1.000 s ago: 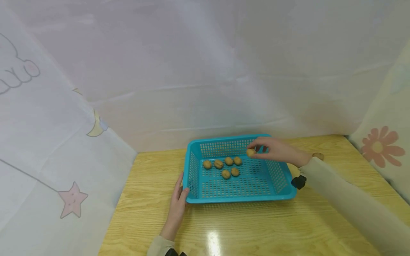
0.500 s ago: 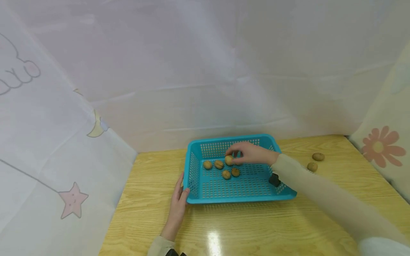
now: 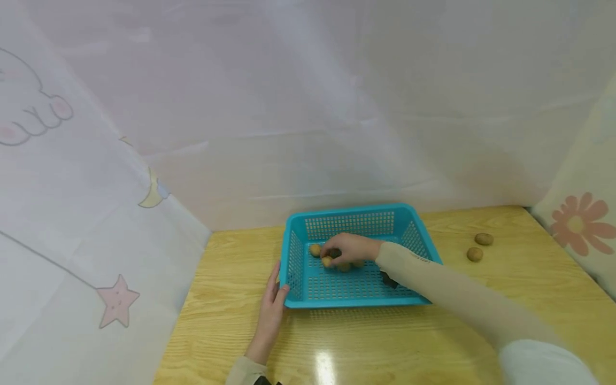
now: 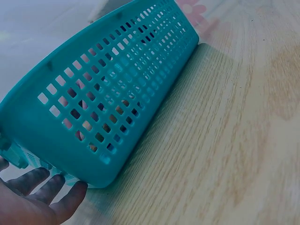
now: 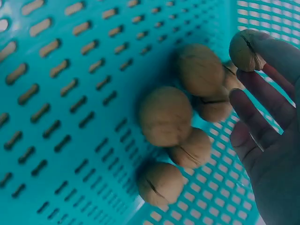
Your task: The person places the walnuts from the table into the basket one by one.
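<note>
The blue plastic basket (image 3: 356, 302) has slotted walls and stands on the wooden table. My right hand (image 3: 353, 247) reaches down into it and pinches a walnut (image 5: 244, 50) between thumb and fingers, low over the basket's left half. Several other walnuts (image 5: 166, 117) lie close together on the basket floor. In the head view the hand covers most of them; one walnut (image 3: 315, 250) shows at the left. My left hand (image 3: 271, 315) holds the basket's near left corner, thumb at the rim and fingers along the outside of the end wall (image 4: 51, 164).
Two walnuts, one nearer (image 3: 475, 254) and one farther (image 3: 484, 239), lie on the table right of the basket. Bare wood of the table (image 3: 231, 278) shows at the left and front. A pale printed cloth (image 3: 240, 160) hangs behind and at both sides.
My right hand has carried the walnut from the basket's right side leftward, past the back row, and down in front of it. The left hand keeps its place. The view has shifted slightly.
</note>
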Available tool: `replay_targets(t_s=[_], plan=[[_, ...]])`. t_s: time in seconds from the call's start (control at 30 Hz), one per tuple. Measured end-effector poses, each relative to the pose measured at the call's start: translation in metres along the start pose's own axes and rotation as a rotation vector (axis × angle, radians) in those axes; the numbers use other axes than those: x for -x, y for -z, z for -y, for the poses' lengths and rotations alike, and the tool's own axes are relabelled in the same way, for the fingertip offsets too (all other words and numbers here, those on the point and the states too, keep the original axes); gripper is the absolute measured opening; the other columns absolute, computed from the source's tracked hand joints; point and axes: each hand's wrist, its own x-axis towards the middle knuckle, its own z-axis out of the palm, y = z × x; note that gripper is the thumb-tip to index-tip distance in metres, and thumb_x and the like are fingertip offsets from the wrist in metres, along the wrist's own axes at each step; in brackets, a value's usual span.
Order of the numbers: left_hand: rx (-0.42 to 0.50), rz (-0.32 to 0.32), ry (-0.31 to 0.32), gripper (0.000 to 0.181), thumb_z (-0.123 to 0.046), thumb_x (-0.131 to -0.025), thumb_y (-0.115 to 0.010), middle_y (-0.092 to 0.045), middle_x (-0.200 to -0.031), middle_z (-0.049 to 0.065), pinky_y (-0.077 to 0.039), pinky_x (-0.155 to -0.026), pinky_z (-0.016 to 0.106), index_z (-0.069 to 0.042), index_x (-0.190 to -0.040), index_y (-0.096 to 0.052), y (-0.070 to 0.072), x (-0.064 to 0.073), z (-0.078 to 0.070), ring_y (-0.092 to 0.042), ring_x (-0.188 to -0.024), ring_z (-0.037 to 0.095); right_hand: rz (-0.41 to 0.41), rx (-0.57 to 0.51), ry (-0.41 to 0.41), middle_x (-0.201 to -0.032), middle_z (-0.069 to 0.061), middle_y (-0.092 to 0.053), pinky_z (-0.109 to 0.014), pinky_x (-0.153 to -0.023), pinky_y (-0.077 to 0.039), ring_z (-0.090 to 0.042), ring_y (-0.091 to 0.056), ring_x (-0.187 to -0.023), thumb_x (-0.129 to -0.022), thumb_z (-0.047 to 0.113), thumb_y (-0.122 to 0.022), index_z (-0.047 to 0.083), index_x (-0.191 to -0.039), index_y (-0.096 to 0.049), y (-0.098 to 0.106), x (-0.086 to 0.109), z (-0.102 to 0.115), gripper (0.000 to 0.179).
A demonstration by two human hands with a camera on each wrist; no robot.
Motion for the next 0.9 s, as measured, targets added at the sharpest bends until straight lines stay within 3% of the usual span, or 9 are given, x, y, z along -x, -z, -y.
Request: replay_targets(t_s=[0.13, 0.43, 0.67, 0.9], plan=[[0.011, 0.007, 0.013, 0.06, -0.023, -0.113, -0.043, -0.043, -0.155, 0.031, -0.054, -0.1, 0.05, -0.022, -0.169, -0.019, -0.001, 0.0, 0.0, -0.05, -0.136, 0.048, 0.034, 0.04, 0.005, -0.123, -0.001, -0.073, -0.039, -0.099, -0.053, -0.019, -0.067, -0.114, -0.099, 0.021, -0.074, 0.008, -0.127, -0.073, -0.006, -0.004, -0.001, 0.031], [0.011, -0.006, 0.026, 0.059, -0.023, -0.113, -0.042, -0.045, -0.153, 0.03, -0.055, -0.099, 0.05, -0.026, -0.168, -0.021, -0.002, -0.001, -0.001, -0.052, -0.134, 0.047, 0.019, 0.003, -0.033, -0.123, -0.002, -0.073, -0.04, -0.1, -0.053, -0.019, -0.067, -0.115, -0.099, 0.019, -0.074, 0.008, -0.126, -0.073, -0.002, -0.002, -0.007, 0.03], [0.003, -0.015, 0.037, 0.06, -0.022, -0.112, -0.043, -0.043, -0.155, 0.031, -0.054, -0.1, 0.051, -0.025, -0.168, -0.022, -0.003, 0.0, -0.001, -0.051, -0.136, 0.047, -0.042, -0.092, -0.064, -0.123, -0.007, -0.072, -0.037, -0.088, -0.055, -0.014, -0.066, -0.102, -0.101, 0.019, -0.07, 0.009, -0.126, -0.073, 0.015, 0.012, -0.005, 0.027], [-0.012, -0.031, 0.049, 0.06, -0.024, -0.112, -0.044, -0.047, -0.152, 0.029, -0.055, -0.098, 0.049, -0.026, -0.168, -0.023, -0.002, 0.0, -0.002, -0.053, -0.134, 0.045, -0.097, -0.134, -0.079, -0.128, -0.007, -0.071, -0.038, -0.088, -0.054, -0.016, -0.064, -0.104, -0.103, 0.02, -0.068, 0.014, -0.129, -0.072, 0.041, 0.034, 0.004, 0.027]])
